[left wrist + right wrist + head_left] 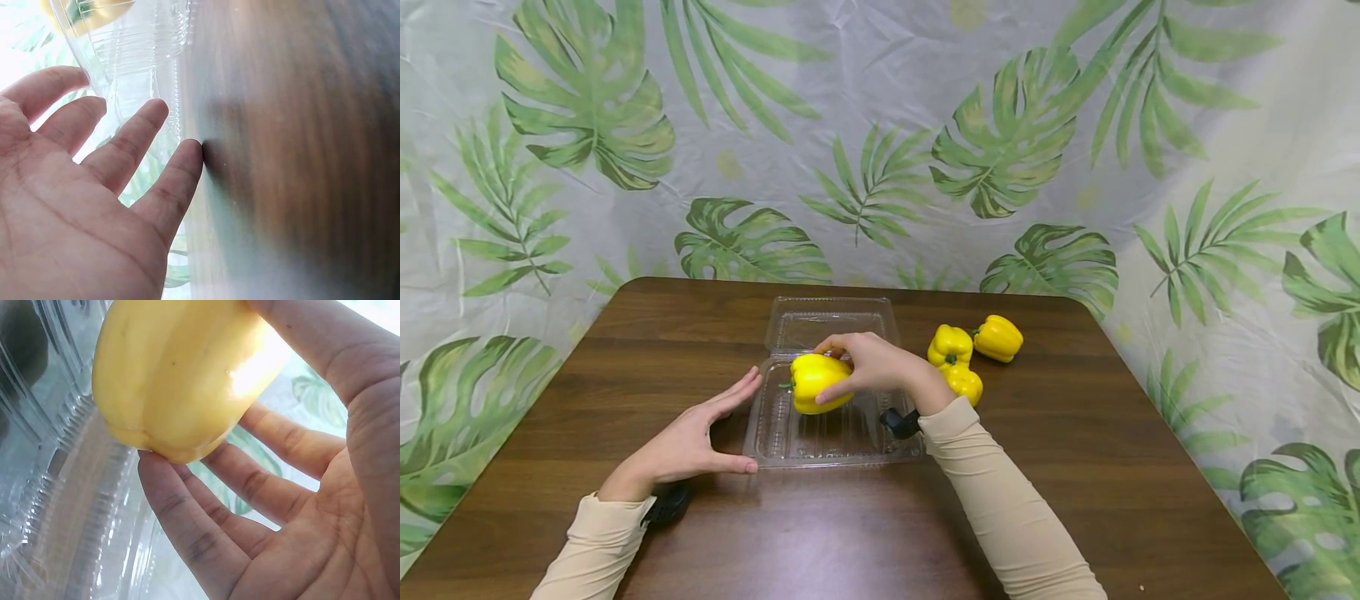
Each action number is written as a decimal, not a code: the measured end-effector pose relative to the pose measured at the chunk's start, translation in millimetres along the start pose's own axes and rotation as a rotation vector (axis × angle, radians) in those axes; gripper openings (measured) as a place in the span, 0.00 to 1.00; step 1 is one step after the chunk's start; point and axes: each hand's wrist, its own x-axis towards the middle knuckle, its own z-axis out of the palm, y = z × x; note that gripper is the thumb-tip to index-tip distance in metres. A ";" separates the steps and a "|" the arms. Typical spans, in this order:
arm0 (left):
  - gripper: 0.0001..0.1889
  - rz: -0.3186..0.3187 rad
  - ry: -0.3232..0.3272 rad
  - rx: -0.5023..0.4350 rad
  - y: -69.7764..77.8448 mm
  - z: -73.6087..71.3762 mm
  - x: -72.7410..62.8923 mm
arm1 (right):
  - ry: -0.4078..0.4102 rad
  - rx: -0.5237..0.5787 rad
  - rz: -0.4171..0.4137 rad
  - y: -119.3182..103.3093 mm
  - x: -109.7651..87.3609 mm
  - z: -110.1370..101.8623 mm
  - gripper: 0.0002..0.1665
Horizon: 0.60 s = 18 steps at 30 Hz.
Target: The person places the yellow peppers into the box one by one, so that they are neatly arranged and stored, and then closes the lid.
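My right hand (880, 367) grips a yellow bell pepper (814, 385) between thumb and fingers, its green stem pointing left. The pepper is held over the base of a clear plastic clamshell container (775, 433), whose lid (831, 325) lies open toward the back. In the right wrist view the same pepper (175, 375) fills the space between thumb and fingertips. My left hand (696, 437) is at the container's left side, fingers extended and thumb spread, holding nothing. In the left wrist view its little finger (178, 175) is close to the table; whether it touches cannot be told.
Right of the container lie three more yellow bell peppers: one at the back right (998, 338), one beside it (950, 346), and a front one (964, 384) partly behind my right wrist. The brown wooden table (662, 350) ends at a leaf-patterned curtain (887, 150).
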 end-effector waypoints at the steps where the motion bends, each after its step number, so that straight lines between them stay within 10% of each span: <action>1: 0.61 0.000 0.000 0.002 0.2 -0.1 -0.1 | -0.003 0.000 0.003 -0.3 0.9 1.3 0.44; 18: 0.60 -0.003 -0.004 0.001 1.8 -0.2 -0.8 | -0.038 -0.064 0.006 -6.5 14.4 18.2 0.46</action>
